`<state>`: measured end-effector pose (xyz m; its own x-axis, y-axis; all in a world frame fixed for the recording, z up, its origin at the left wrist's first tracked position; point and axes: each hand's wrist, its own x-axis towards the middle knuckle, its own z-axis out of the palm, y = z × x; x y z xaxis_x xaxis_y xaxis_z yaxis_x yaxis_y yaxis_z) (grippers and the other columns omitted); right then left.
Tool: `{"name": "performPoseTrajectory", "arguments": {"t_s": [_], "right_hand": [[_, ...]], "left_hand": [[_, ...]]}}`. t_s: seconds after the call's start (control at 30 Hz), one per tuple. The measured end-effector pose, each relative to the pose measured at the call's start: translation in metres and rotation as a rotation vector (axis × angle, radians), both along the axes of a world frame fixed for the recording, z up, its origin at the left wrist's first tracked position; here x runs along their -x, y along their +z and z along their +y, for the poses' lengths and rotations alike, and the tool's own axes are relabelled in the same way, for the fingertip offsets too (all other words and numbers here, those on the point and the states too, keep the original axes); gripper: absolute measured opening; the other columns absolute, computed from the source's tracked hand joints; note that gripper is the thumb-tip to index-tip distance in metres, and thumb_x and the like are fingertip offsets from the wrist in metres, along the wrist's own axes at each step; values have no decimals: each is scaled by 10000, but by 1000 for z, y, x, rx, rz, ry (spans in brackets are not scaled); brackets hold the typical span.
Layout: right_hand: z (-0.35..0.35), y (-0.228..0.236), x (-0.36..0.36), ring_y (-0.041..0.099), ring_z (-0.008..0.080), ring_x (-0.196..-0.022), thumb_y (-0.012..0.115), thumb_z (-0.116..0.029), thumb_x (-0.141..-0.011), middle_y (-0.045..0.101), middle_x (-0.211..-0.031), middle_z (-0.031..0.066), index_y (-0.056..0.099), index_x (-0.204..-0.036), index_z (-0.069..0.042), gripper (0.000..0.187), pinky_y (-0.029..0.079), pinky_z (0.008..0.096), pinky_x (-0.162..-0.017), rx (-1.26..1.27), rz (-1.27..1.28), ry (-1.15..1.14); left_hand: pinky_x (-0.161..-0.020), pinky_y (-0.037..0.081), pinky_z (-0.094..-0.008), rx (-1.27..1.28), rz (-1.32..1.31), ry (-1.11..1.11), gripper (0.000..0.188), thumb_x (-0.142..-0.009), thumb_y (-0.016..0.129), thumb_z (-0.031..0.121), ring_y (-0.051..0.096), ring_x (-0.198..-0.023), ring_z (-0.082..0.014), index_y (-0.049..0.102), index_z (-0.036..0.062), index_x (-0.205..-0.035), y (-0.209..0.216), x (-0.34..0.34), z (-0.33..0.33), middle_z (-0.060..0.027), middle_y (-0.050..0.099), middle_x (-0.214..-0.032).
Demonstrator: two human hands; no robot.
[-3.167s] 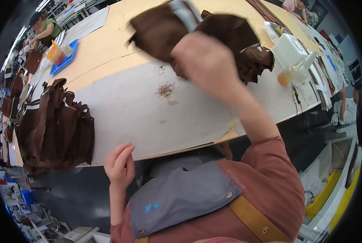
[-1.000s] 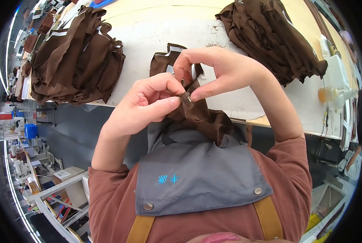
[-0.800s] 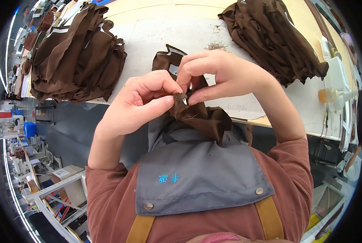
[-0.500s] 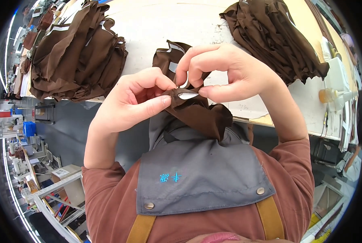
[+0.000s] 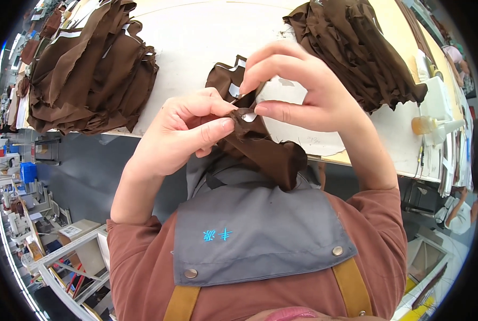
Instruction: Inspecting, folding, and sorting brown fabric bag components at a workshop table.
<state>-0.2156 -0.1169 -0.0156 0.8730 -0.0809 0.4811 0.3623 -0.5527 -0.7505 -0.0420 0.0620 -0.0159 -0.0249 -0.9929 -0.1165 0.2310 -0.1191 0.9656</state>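
Observation:
A brown cloth piece [image 5: 271, 160] with white backing patches hangs over the table's near edge and onto my apron. My left hand [image 5: 188, 125] is closed, pinching the gathered edge of this cloth between thumb and fingers. Close beside it, my right hand [image 5: 303, 85] is curled on the same cloth, its thumb at a small white patch [image 5: 248, 116] and its fingertips a little farther up. Whether something small sits under the right fingertips, I cannot make out.
Heaps of brown cloth pieces lie at the left [image 5: 89, 75] and right [image 5: 359, 53] of the white table [image 5: 180, 48]. A small bottle with amber liquid [image 5: 422, 125] stands near the right edge. A metal-framed cart [image 5: 73, 249] stands at lower left.
My right fingers have lifted and spread slightly from the thumb. The cloth's folded edge has shifted, so less of the white patch shows. The view has moved slightly.

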Motion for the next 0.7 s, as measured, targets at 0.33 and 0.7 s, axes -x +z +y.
{"name": "performPoseTrajectory", "arguments": {"t_s": [0.33, 0.7], "right_hand": [[7, 8, 10, 621, 189, -863, 731, -119, -688, 645, -846, -26, 708, -832, -107, 146, 501, 314, -777, 602, -291, -193], [3, 5, 18, 638, 204, -745, 693, -80, -689, 633, -794, 43, 660, -812, -55, 131, 541, 325, -680, 848, -524, -383]], "left_hand": [[-507, 376, -192, -37, 14, -31, 146, -937, 639, 94, 475, -620, -26, 682, 3, -1043, -3, 7, -11, 28, 507, -852], [-509, 337, -183, -98, 51, -62, 115, -936, 627, 78, 445, -626, -19, 679, 19, -1020, -26, 24, -21, 46, 507, -817]]}}
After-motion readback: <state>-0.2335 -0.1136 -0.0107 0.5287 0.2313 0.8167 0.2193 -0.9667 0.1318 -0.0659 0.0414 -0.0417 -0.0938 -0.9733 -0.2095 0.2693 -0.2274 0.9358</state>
